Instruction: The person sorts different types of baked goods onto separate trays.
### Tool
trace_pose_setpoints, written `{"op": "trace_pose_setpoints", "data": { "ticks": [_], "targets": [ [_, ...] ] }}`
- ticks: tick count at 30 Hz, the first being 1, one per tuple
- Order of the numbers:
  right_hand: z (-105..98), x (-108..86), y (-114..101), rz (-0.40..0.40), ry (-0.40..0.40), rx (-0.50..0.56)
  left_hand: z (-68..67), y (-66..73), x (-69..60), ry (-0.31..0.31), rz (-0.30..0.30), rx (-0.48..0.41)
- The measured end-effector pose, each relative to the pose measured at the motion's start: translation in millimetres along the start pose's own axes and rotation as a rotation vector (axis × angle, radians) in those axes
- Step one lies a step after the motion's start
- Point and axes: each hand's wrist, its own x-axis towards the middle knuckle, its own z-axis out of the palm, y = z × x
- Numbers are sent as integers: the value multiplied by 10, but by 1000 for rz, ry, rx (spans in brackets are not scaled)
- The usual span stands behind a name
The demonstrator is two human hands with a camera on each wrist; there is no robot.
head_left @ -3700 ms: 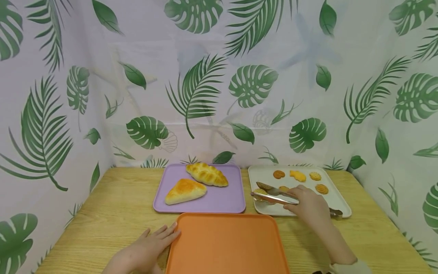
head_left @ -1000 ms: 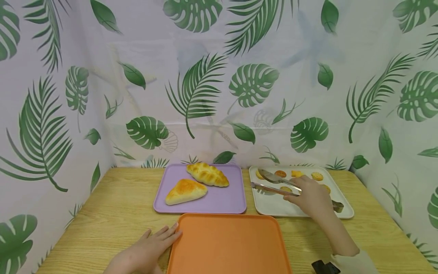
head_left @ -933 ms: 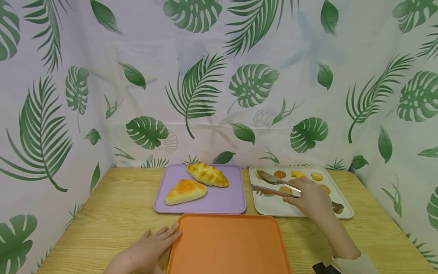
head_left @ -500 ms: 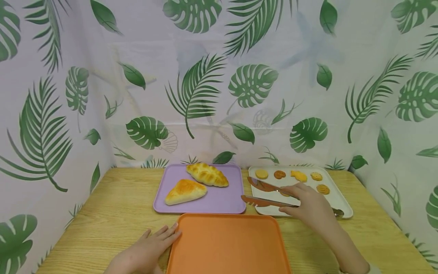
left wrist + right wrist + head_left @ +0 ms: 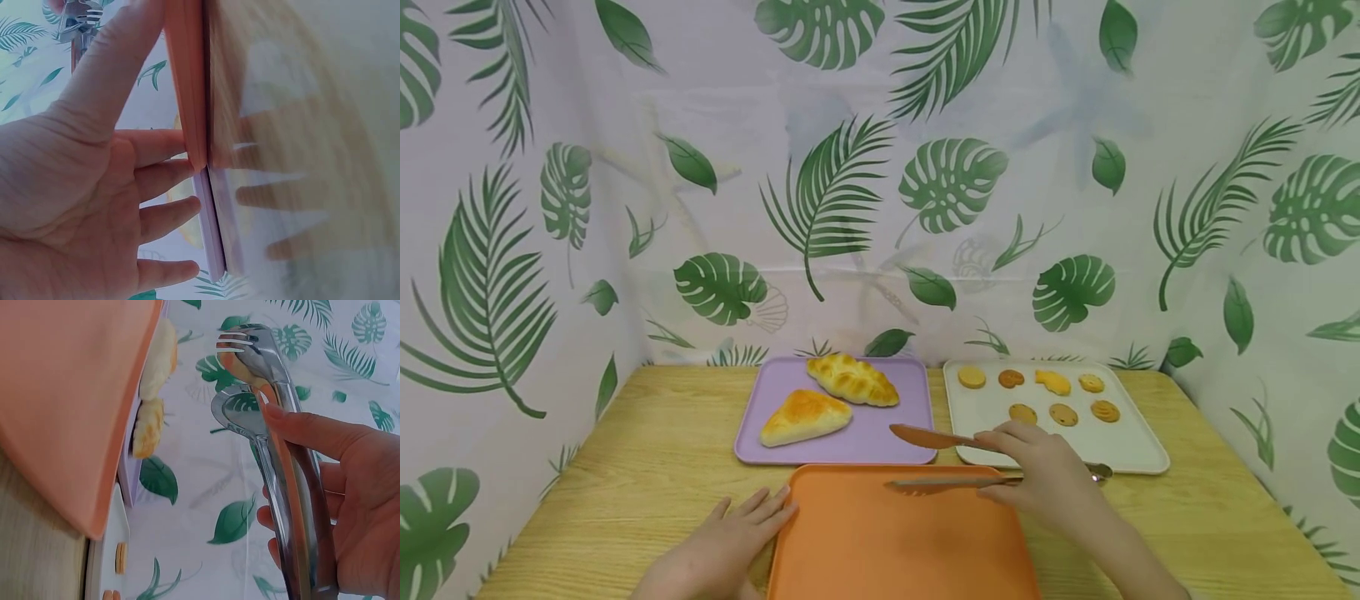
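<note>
My right hand [image 5: 1048, 471] grips metal serving tongs [image 5: 928, 437], one end spoon-shaped and the other fork-shaped. The tong ends stand apart with nothing between them, above the far part of the orange tray [image 5: 902, 542]. In the right wrist view, the thumb lies along the fork arm and the fingers curl round the tongs [image 5: 294, 487]. My left hand [image 5: 722, 533] touches the orange tray's left edge with its fingers straight and spread. Beyond the tongs, a white tray [image 5: 1123, 450] bears several biscuits, including a round yellow biscuit [image 5: 972, 377] at the back left.
Left of the white tray, a purple tray [image 5: 880, 446] holds a triangular bread [image 5: 805, 417] and a braided bread [image 5: 852, 381]. Its front edge lies close to the orange tray. All sit on a wooden table [image 5: 647, 442] before a leaf-print backdrop [image 5: 850, 317].
The round yellow biscuit, earlier between the tong ends, now lies at the white tray's back left. My right hand has brought the tongs left and nearer; my left hand stays put.
</note>
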Motion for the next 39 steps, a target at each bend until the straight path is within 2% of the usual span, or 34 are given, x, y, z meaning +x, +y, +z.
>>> {"op": "trace_pose_setpoints", "data": {
  "ticks": [6,11,18,23,30,36,39],
  "targets": [
    [81,-20,-168,-99,-30,25,-2,20,1,-5,-8,-3],
    [185,-54,-333,-139,-112,122,-8,18,-4,-1,0,-2],
    [317,-115,-533,-193,-265,186,-8,5,-5,-2,2,-5],
    [404,-148,-594,-246,-327,212,-7,12,-7,1,6,-10],
    [540,-184,-629,-344,-293,218,-4,15,-3,6,14,-14],
    [568,-198,-694,-332,-348,228,3,3,2,9,11,-21],
    [567,-206,-717,-335,-307,211,12,-4,4,8,5,-20]
  ]
}}
